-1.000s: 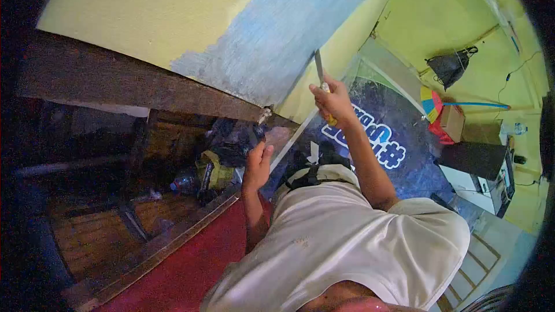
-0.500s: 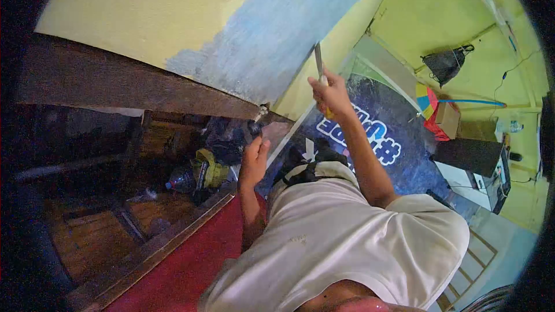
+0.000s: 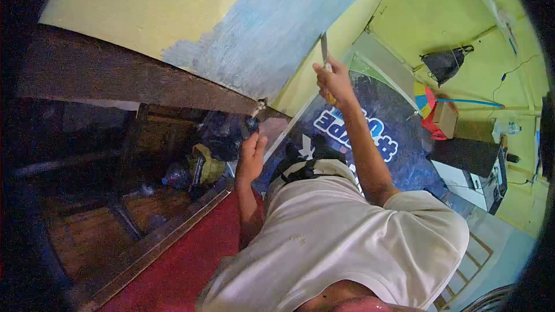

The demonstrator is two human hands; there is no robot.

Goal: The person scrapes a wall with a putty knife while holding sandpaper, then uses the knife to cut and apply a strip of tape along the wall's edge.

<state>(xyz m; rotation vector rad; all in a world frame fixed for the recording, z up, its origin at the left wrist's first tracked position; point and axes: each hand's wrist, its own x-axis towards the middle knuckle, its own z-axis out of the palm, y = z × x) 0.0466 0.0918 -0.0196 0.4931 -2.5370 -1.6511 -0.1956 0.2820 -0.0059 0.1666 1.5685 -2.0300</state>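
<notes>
My right hand point(image 3: 335, 84) is closed around the pale, yellowish handle of a scraper point(image 3: 325, 49) with a narrow metal blade. The blade points up, its tip at the edge of a blue-grey patch point(image 3: 260, 34) on the yellow wall point(image 3: 156, 6); whether it touches the wall is hard to tell. Lower and to the left, my left hand point(image 3: 251, 159) is held up with its fingers stretched out and nothing visible in it. Just above those fingers, a small fixture like a tap point(image 3: 259, 107) sits by the wall's lower corner.
A dark wooden beam point(image 3: 115, 75) runs under the wall. A yellowish bag point(image 3: 208, 164) and a plastic bottle point(image 3: 175, 176) lie in the dark space at left. To the right are a lettered dark blue surface point(image 3: 381, 104), a hanging black bag point(image 3: 446, 63) and a white-and-black box point(image 3: 465, 164).
My right hand and the scraper have shifted slightly up and to the right along the patch's edge. The left hand has barely moved.
</notes>
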